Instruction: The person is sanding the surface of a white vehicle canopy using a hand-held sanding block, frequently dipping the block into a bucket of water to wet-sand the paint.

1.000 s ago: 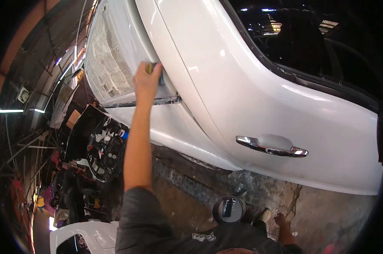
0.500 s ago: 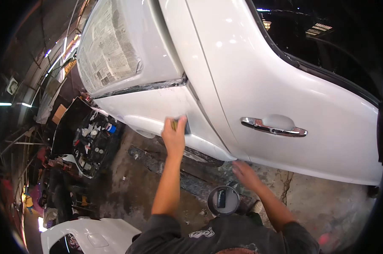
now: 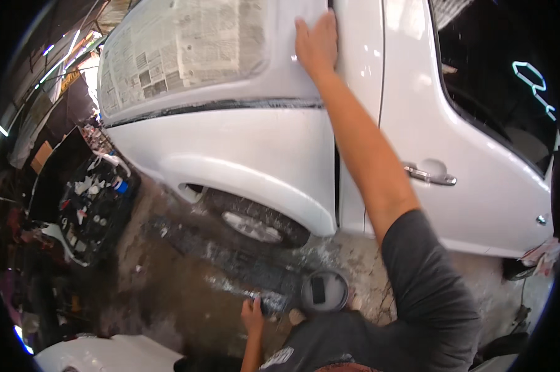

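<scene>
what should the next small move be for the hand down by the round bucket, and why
Probably reach the left hand into the round grey bucket just beside it. That hand hovers low over the wet concrete floor, and whether it holds anything cannot be told, while the right hand lies flat on the white car's rear pillar, bracing there.
</scene>
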Tool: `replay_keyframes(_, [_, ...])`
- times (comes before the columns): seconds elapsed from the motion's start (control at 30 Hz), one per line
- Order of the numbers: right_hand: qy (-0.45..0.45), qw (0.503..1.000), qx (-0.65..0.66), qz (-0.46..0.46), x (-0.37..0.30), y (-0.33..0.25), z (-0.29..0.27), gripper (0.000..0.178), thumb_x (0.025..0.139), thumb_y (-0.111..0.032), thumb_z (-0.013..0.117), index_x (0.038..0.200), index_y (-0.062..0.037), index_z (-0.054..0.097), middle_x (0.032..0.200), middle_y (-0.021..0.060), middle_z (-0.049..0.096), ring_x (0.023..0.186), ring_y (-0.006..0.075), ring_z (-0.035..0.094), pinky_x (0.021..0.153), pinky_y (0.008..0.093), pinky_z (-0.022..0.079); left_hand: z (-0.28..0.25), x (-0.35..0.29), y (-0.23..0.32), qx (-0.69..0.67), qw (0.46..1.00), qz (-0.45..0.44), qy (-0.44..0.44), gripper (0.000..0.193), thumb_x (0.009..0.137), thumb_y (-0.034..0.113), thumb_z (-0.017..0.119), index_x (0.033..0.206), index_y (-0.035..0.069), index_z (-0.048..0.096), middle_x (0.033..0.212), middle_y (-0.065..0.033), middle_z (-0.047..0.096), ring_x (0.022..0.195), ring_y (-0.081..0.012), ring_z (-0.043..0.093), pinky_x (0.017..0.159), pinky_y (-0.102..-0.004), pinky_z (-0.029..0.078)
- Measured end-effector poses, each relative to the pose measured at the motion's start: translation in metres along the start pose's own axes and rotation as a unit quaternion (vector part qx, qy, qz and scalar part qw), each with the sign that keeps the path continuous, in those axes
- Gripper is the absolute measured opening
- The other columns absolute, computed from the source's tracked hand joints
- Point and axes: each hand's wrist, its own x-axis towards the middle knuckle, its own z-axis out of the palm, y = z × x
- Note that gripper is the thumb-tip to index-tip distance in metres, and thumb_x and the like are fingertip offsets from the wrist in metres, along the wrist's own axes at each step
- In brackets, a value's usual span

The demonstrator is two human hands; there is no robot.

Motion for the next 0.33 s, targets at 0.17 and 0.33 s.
replay_keyframes(0.17, [0.033, 0.984, -0.171, -0.032, -0.084, 0.008, 0.006, 0.08, 0.101, -0.033, 0.057, 0.154, 0.0154, 0.022, 0.162, 0.0336, 0.024, 0.151, 0.0469, 0.025, 0.125, 0.0491, 0.022, -0.017, 0.031, -0.053, 0.001, 0.998, 0.007, -0.058, 0.04, 0.095, 0.031, 0.071, 0.084, -0.003, 0.055, 0.071, -0.0117, 0.052, 0.067, -0.0211, 0.047, 0.062, -0.0402, 0.041])
replay_keyframes(0.33, [-0.02, 0.983, -0.179, -0.021, -0.139, 0.04, -0.013, 0.086, 0.1, -0.033, 0.061, 0.158, 0.0114, 0.015, 0.166, 0.0314, 0.017, 0.153, 0.0468, 0.02, 0.127, 0.0492, 0.019, -0.033, 0.056, 0.019, -0.087, 0.985, 0.034, -0.142, 0.036, 0.096, 0.032, 0.07, 0.086, 0.0, 0.057, 0.071, -0.0082, 0.054, 0.066, -0.0223, 0.047, 0.064, -0.041, 0.041])
